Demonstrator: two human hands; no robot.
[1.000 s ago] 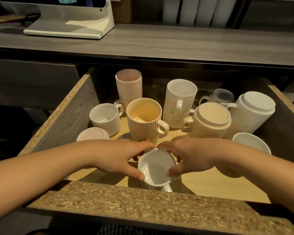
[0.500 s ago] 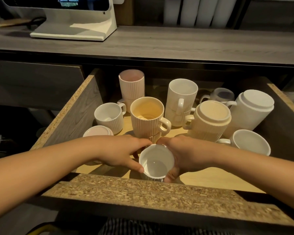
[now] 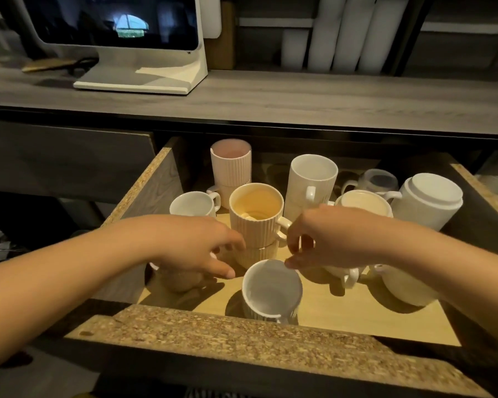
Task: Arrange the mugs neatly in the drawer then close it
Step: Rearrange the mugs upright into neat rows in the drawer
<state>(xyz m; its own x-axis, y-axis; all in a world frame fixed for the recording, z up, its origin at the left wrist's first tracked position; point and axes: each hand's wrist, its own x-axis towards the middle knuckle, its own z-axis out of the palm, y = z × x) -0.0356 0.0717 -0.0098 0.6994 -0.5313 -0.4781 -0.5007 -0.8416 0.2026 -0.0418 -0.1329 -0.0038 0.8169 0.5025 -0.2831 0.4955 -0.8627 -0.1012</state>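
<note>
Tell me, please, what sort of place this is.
Probably a café or shop counter: a touchscreen terminal sits on the countertop, tall white stacks stand nearby, and the open drawer holds mugs.

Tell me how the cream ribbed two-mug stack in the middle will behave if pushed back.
Probably top-heavy: the cream stack is two mugs tall, so a push near its rim may tip it. It looks like ceramic, so likely rigid and chippable against the tall white stack close beside it.

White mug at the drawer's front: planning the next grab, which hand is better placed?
Probably the right hand: its fingertips are at the rim of the white mug, while the left hand hovers apart beside it.
</note>
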